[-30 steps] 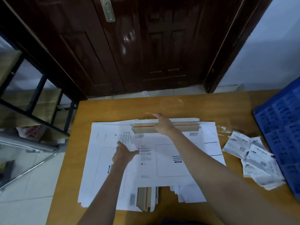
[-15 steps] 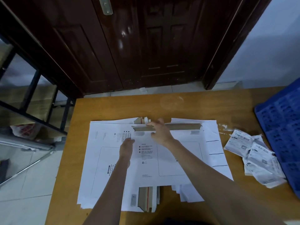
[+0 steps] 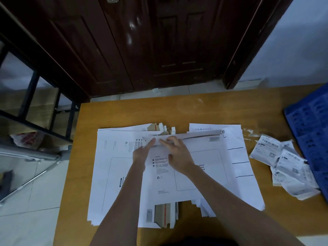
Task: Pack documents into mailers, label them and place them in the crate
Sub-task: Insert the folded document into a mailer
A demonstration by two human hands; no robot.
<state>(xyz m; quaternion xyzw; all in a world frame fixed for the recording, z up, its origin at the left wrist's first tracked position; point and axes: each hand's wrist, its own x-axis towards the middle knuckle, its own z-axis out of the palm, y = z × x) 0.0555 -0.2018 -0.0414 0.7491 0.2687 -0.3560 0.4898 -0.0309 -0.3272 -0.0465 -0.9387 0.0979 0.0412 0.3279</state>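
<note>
1. Since the earlier frame, the brown flap with its red strip had been folded down; both hands had come together at the fold.
2. Worktop (image 3: 204,107), wooden, carried everything; dark door (image 3: 159,41) stood behind it.
3. Blue crate (image 3: 308,139) sat at the right edge of the worktop, partly out of view.
4. White mailer (image 3: 198,174) lay flat on top of a spread stack of other mailers (image 3: 110,174), mid-worktop, well apart from the crate.
5. Its flap (image 3: 200,135) lay folded over along the far edge, right end not fully flat.
6. Loose papers (image 3: 237,157) with ruled lines lay under the mailer's right side.
7. Pile of crumpled labels (image 3: 284,166) lay between the mailers and the crate, just beside the crate.
8. Right hand (image 3: 179,157) pressed on the flap's left part, fingers straight and spread, gripping nothing.
9. Left hand (image 3: 142,151) pressed beside it, fingers extended onto the fold, gripping nothing.
10. Brown flaps with red strips (image 3: 165,215) poked out at the near edge of the stack.
</note>
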